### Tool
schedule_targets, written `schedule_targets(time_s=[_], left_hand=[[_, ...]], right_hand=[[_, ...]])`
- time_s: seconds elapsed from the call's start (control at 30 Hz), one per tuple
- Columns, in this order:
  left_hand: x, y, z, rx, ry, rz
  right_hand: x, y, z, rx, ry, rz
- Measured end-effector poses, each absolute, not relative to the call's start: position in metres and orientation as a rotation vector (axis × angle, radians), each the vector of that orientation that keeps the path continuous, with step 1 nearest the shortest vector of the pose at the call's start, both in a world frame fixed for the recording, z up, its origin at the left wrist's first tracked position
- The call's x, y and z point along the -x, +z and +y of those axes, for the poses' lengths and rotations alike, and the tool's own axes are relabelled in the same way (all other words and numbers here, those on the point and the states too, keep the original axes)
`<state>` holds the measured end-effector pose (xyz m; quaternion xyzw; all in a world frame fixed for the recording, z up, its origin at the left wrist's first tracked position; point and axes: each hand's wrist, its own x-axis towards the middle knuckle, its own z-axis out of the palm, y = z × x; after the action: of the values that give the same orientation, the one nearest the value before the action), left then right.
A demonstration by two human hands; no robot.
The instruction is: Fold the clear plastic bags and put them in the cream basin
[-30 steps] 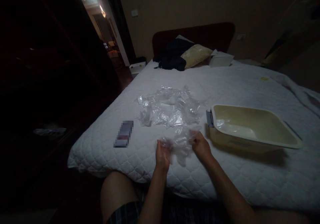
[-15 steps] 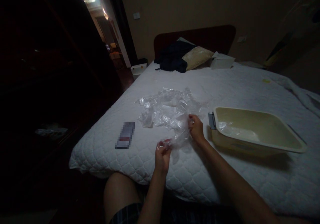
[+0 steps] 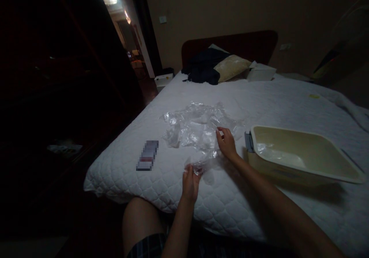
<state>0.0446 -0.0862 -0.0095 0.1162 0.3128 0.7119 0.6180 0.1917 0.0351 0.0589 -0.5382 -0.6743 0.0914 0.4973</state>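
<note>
Crumpled clear plastic bags [image 3: 191, 129] lie spread over the white quilted bed cover, catching the light in shiny folds. At the near edge of this heap, my left hand [image 3: 190, 183] is closed on a gathered piece of plastic bag. My right hand [image 3: 227, 143] is farther forward and to the right, thumb and fingertips pinched together on the plastic. The folds overlap, so I cannot tell how many bags there are. Just right of my right hand stands a cream plastic storage bin [image 3: 288, 169] with a grey side latch.
A pixelated phone-like object [image 3: 147, 156] lies left of the plastic on the bed [image 3: 121, 173]. Dark clothing [image 3: 204, 66], a beige pillow [image 3: 233, 68] and a white box [image 3: 261, 73] sit by the headboard. A doorway opens at the back left.
My right hand has shifted slightly up on the plastic. The piece at my left hand has sagged and shows less red beneath it. The whole view has moved slightly.
</note>
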Motion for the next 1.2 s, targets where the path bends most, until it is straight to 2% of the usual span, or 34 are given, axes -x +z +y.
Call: schedule_targets(time_s=[0.1, 0.27, 0.37, 0.53, 0.67, 0.83, 1.07, 1.2], left_hand=[[-0.046, -0.006, -0.088, -0.247, 1.626, 0.761], [-0.047, 0.001, -0.092, -0.344, 1.543, 0.907], [-0.047, 0.002, -0.094, -0.414, 1.527, 0.908], [-0.048, 0.001, -0.096, -0.591, 1.469, 0.953], [-0.049, -0.001, -0.096, -0.728, 1.440, 1.028], [-0.048, -0.002, -0.095, -0.662, 1.425, 0.997], [-0.048, 0.001, -0.097, -0.769, 1.433, 1.076], [-0.048, 0.005, -0.097, -0.764, 1.443, 1.041]], right_hand=[[-0.195, 0.065, 0.002, 1.222, 0.287, -1.655], [-0.201, 0.051, -0.059, 0.938, -0.053, -2.139], [-0.200, 0.046, -0.066, 0.940, -0.039, -2.236], [-0.191, 0.051, -0.041, 1.307, 0.167, -1.948], [-0.187, 0.054, -0.020, 1.529, 0.216, -2.090], [-0.185, 0.061, 0.015, 1.561, 0.281, -2.203], [-0.185, 0.086, 0.075, 1.574, 0.146, -1.853], [-0.189, 0.076, 0.080, 1.666, 0.135, -1.985]])
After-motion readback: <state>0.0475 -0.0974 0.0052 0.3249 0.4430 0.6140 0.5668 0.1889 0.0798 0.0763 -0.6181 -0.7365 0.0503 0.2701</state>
